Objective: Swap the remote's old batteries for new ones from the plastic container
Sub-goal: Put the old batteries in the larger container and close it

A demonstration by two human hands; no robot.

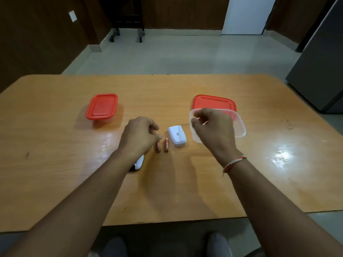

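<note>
Batteries come first: two red-brown batteries lie side by side on the wooden table [55, 145], the left battery [157, 147] partly under the left hand [140, 135] and the right battery [166, 145] just beside it. Whether these are the old pair or the new pair cannot be told. The white battery cover [177, 135] lies apart to their right, so the remote [138, 163], mostly hidden under the left forearm, appears opened; refitting and closing seem left to do.

The left hand hovers with fingers loosely curled, its fingertips at the left battery; whether it pinches it cannot be told. The right hand [213, 129] hangs over the open clear plastic container [239, 127], fingers curled toward the thumb; whether it holds anything cannot be told. The container's red lid [213, 102] lies just behind it. A second, closed container with a red lid [102, 108] stands well apart at far left.

Bare tabletop lies around the small parts, and all of them sit well back from the near edge.
</note>
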